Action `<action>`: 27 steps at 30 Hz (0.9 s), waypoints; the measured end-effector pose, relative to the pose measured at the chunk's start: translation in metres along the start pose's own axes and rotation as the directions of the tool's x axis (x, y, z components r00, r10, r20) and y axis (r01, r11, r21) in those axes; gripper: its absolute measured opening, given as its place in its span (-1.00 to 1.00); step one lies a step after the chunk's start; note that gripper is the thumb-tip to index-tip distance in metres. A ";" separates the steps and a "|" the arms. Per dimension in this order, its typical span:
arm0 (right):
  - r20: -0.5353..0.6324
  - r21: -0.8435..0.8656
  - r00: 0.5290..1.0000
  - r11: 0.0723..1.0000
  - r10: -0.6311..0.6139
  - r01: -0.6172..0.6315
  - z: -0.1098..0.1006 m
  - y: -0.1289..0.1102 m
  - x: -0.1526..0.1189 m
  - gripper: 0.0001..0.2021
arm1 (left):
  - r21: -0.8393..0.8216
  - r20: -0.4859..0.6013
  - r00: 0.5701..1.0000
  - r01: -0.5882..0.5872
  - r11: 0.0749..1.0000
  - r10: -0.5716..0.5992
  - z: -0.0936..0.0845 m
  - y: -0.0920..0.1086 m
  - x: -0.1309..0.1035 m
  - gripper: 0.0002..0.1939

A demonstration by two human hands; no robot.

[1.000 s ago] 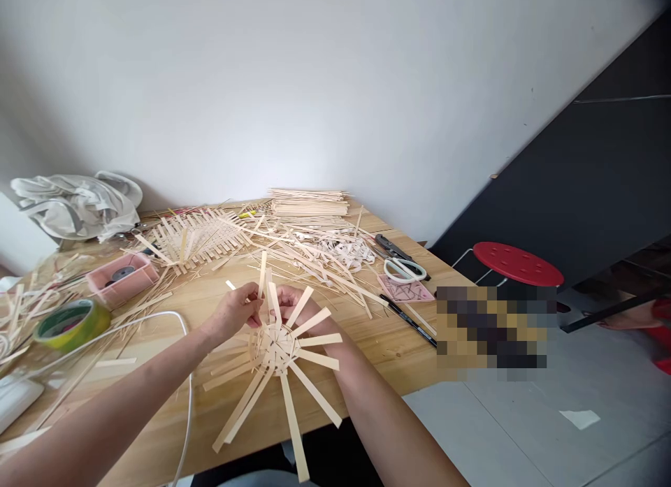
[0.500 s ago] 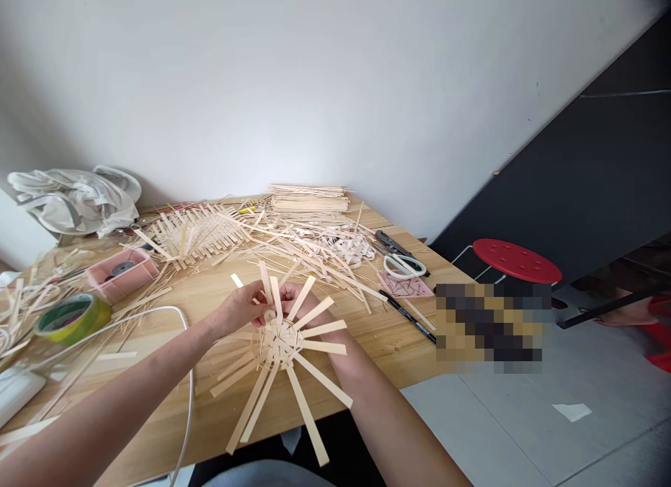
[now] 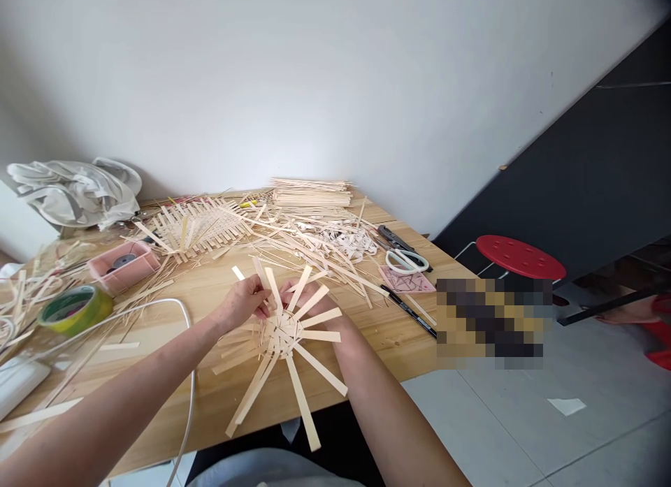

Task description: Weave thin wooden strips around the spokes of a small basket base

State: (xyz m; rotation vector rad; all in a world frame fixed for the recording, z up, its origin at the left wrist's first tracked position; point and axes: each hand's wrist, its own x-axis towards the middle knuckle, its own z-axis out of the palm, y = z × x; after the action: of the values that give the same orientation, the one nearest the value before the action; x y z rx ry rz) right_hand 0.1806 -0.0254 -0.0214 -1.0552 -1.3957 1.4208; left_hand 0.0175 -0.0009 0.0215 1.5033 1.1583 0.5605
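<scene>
A round woven piece of pale strips (image 3: 283, 337) is held up over the wooden table, its flat strips spreading out like spokes. My left hand (image 3: 244, 302) pinches at its upper left edge, fingers closed by the base of the upper strips. My right hand (image 3: 307, 298) is behind the upper right strips and grips the piece from the far side; those strips partly cover its fingers.
Loose strips, a woven mat (image 3: 202, 225) and a strip stack (image 3: 312, 193) lie at the back. Left are a pink box (image 3: 123, 267), green tape (image 3: 76, 310) and a white cable (image 3: 189, 347); right, white scissors (image 3: 406, 262), a black pen (image 3: 409, 310) and a red stool (image 3: 521, 256).
The woven piece has turned and tilted slightly in my hands. My left hand has shifted a little left along its edge, and the view has moved slightly.
</scene>
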 end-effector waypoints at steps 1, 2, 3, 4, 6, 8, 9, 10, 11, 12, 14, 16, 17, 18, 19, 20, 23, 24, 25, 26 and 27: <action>-0.001 0.017 1.000 1.000 -0.006 0.006 -0.001 0.002 0.001 -0.82 | -0.008 -0.010 1.000 0.003 1.000 -0.003 0.000 0.000 0.000 -0.90; -0.009 0.014 1.000 1.000 -0.012 0.012 -0.002 0.005 0.002 -0.83 | -0.018 -0.017 1.000 0.002 1.000 -0.002 0.000 -0.001 0.001 -0.91; -0.019 0.003 1.000 1.000 -0.017 0.017 -0.003 0.007 0.004 -0.84 | -0.026 -0.025 1.000 -0.002 1.000 0.001 0.000 -0.001 0.001 -0.92; -0.027 -0.006 0.999 1.000 -0.022 0.022 -0.004 0.009 0.005 -0.86 | -0.028 -0.034 0.999 -0.006 1.000 0.005 0.000 -0.001 0.002 -0.92; -0.034 -0.024 0.999 0.999 -0.030 0.029 -0.005 0.011 0.007 -0.88 | -0.019 -0.051 0.999 -0.006 1.000 0.005 0.000 -0.001 0.003 -0.93; -0.029 -0.044 0.999 0.998 -0.036 0.035 -0.007 0.012 0.009 -0.91 | 0.000 -0.066 0.998 -0.008 1.000 0.008 0.000 0.000 0.003 -0.93; -0.026 -0.057 0.999 0.998 -0.040 0.038 -0.008 0.011 0.009 -0.91 | 0.017 -0.071 0.997 -0.013 1.000 0.014 0.001 0.001 0.003 -0.93; -0.025 -0.072 0.999 0.997 -0.043 0.041 -0.008 0.011 0.009 -0.91 | 0.041 -0.076 0.997 -0.022 0.999 0.025 0.001 0.001 0.003 -0.92; -0.029 -0.089 0.999 0.995 -0.046 0.044 -0.009 0.010 0.009 -0.90 | 0.073 -0.081 0.996 -0.035 0.997 0.041 0.001 0.002 0.002 -0.92; -0.036 -0.106 0.998 0.993 -0.049 0.045 -0.010 0.010 0.009 -0.89 | 0.110 -0.088 0.995 -0.046 0.993 0.056 0.002 0.003 0.002 -0.92; -0.048 -0.133 0.998 0.990 -0.052 0.045 -0.010 0.009 0.008 -0.89 | 0.194 -0.107 0.992 -0.047 0.980 0.069 0.002 0.004 0.001 -0.90; -0.051 -0.148 0.997 0.988 -0.056 0.048 -0.009 0.009 0.008 -0.89 | 0.232 -0.125 0.991 -0.020 0.973 0.050 0.003 0.004 0.000 -0.87; -0.051 -0.154 0.997 0.987 -0.060 0.051 -0.008 0.009 0.007 -0.90 | 0.211 -0.130 0.991 0.001 0.977 0.027 0.004 0.003 0.000 -0.84; -0.053 -0.159 0.997 0.986 -0.064 0.055 -0.007 0.008 0.007 -0.90 | 0.160 -0.128 0.992 0.027 0.987 -0.006 0.005 0.002 0.000 -0.82; -0.055 -0.164 0.996 0.985 -0.068 0.058 -0.005 0.007 0.006 -0.90 | 0.080 -0.121 0.992 0.050 0.996 -0.041 0.006 0.001 0.001 -0.82; -0.054 -0.169 0.996 0.984 -0.071 0.061 -0.004 0.006 0.005 -0.90 | -0.020 -0.109 0.992 0.069 0.997 -0.070 0.007 0.000 0.001 -0.82; -0.036 -0.184 0.996 0.980 -0.078 0.070 -0.002 0.002 0.003 -0.89 | -0.266 -0.054 0.992 0.094 0.959 -0.112 0.009 -0.003 0.002 -0.83; -0.031 -0.188 0.996 0.979 -0.080 0.073 -0.002 0.000 0.002 -0.88 | -0.308 -0.039 0.993 0.091 0.947 -0.109 0.010 -0.004 0.001 -0.83; -0.030 -0.193 0.996 0.978 -0.083 0.076 -0.002 -0.002 0.002 -0.87 | -0.330 -0.030 0.994 0.086 0.940 -0.101 0.011 -0.005 0.000 -0.83; -0.032 -0.196 0.996 0.977 -0.087 0.079 -0.003 -0.004 0.002 -0.87 | -0.338 -0.020 0.995 0.082 0.938 -0.094 0.011 -0.005 -0.001 -0.82; -0.032 -0.198 0.995 0.977 -0.091 0.082 -0.003 -0.005 0.001 -0.88 | -0.339 -0.011 0.996 0.076 0.938 -0.085 0.012 -0.005 -0.003 -0.81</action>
State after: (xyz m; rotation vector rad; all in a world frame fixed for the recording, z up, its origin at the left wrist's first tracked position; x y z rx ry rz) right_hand 0.1834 -0.0232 -0.0164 -1.1270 -1.5569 1.2108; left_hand 0.0246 -0.0093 0.0142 1.1515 1.0749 0.6862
